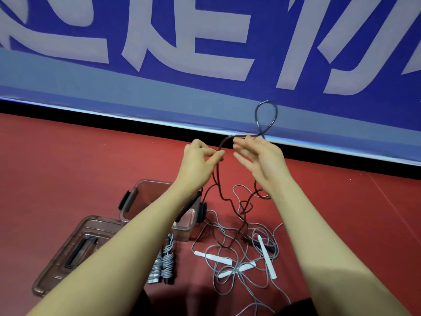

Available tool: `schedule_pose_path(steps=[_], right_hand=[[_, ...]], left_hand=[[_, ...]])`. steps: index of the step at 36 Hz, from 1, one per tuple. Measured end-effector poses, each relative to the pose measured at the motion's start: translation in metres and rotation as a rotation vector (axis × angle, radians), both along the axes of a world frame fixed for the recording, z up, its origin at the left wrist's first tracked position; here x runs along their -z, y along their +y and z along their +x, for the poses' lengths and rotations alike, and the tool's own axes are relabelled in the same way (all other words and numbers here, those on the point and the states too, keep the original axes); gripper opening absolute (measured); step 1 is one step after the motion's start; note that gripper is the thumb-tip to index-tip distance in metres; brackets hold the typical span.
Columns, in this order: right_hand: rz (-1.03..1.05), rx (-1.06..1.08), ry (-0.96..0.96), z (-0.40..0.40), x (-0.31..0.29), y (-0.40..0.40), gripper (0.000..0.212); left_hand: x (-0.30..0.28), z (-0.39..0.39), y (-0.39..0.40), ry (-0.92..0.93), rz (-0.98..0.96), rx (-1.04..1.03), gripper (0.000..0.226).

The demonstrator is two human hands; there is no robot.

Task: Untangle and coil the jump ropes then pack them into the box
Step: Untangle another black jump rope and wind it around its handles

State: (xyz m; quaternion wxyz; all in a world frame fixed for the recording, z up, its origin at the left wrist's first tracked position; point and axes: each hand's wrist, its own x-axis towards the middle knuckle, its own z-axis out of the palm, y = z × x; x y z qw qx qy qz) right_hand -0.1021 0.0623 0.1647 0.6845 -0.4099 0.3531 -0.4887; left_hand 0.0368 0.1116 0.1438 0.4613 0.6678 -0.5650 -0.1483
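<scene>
Left hand (200, 158) pinched the dark rope (218, 179); right hand (257, 156) gripped it below a raised loop. Best feed that loop out slowly, keeping it off the grey ropes (239, 258).

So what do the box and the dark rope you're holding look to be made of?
The box looks like clear, smoke-tinted hard plastic: the red floor shows through its glossy walls, and dark clips sit on its rim. The dark rope seems a smooth coated cord, maybe PVC over wire; it springs into a stiff loop. Uncertain.

Red floor (79, 160): clear box (145, 197), lid (75, 249), coiled ropes (163, 262), tangled grey ropes (239, 254).
</scene>
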Motion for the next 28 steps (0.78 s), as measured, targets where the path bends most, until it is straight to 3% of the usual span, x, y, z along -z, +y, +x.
schedule_pose_path(steps=[4,7,9,15,18,22,28], right_hand=[[-0.149,-0.255,0.665,0.002,0.024,0.003,0.028],[-0.31,-0.463,0.916,0.006,0.032,0.012,0.026],[-0.376,-0.513,0.974,0.009,0.032,0.014,0.016],[-0.399,-0.52,0.915,0.012,0.029,0.016,0.009],[-0.46,-0.359,0.885,0.015,0.029,0.016,0.014],[-0.365,-0.099,0.59,0.016,0.018,0.013,0.015],[-0.221,0.049,0.29,0.013,0.003,0.013,0.019]], left_hand=[[-0.01,0.002,-0.002,0.039,-0.042,-0.013,0.021],[-0.017,0.001,-0.001,0.058,-0.07,-0.011,0.022],[-0.019,0.002,-0.001,0.078,-0.084,-0.02,0.023],[-0.024,0.011,0.0,0.107,-0.106,-0.03,0.026],[-0.022,0.014,0.002,0.095,-0.06,-0.004,0.032],[-0.012,0.018,0.001,0.063,0.127,0.056,0.028],[0.008,0.018,0.01,-0.044,0.264,0.218,0.026]])
